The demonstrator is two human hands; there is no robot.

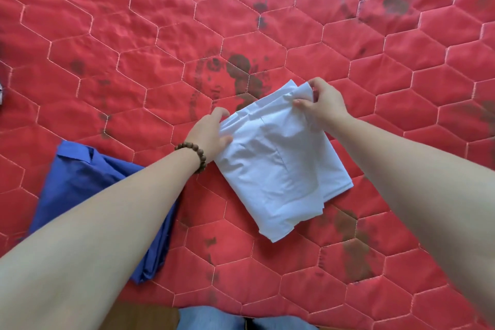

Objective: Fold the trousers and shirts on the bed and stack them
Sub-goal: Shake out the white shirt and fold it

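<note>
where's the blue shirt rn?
Head view, lower left: the blue shirt lies on the red quilt, partly under the left forearm, apart from the white garment to its right.

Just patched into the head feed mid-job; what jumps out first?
The folded white garment lies centre frame on the red quilted bedspread, its far edge pinched by the left hand and right hand. A blue shirt lies at lower left, partly under the left forearm.
</note>
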